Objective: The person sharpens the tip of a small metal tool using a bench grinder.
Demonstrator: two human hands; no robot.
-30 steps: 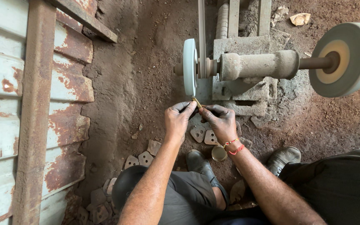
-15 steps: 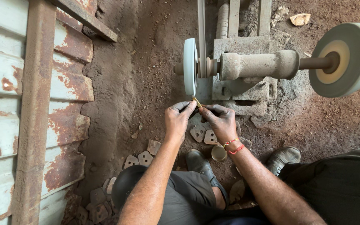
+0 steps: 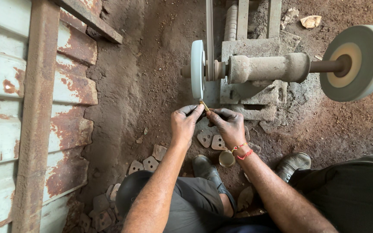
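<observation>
Head view: the left hand [image 3: 185, 123] and the right hand [image 3: 227, 123] met just below the narrow grinding wheel [image 3: 197, 69], both closed in a pinch on one small brass-coloured workpiece [image 3: 204, 105]. The thumb and fingertips of each hand gripped the piece from opposite sides; its upper end lay at the lower rim of the narrow grinding wheel, though actual contact could not be confirmed. Red and yellow thread bands [image 3: 241, 151] circled the right wrist.

The narrow grinding wheel was mounted on a horizontal shaft housing [image 3: 266, 68] running to its right, and a large buffing wheel [image 3: 355, 62] sat at the far end of that shaft. A drive belt [image 3: 210, 30] ran upward just right of the narrow grinding wheel. Below the narrow grinding wheel, flat perforated metal blanks [image 3: 211, 140] lay on the dirt floor [image 3: 152, 77], with a small round brass cup [image 3: 226, 158] beside them. A rusted corrugated metal wall [image 3: 31, 116] stood well left of the narrow grinding wheel.
</observation>
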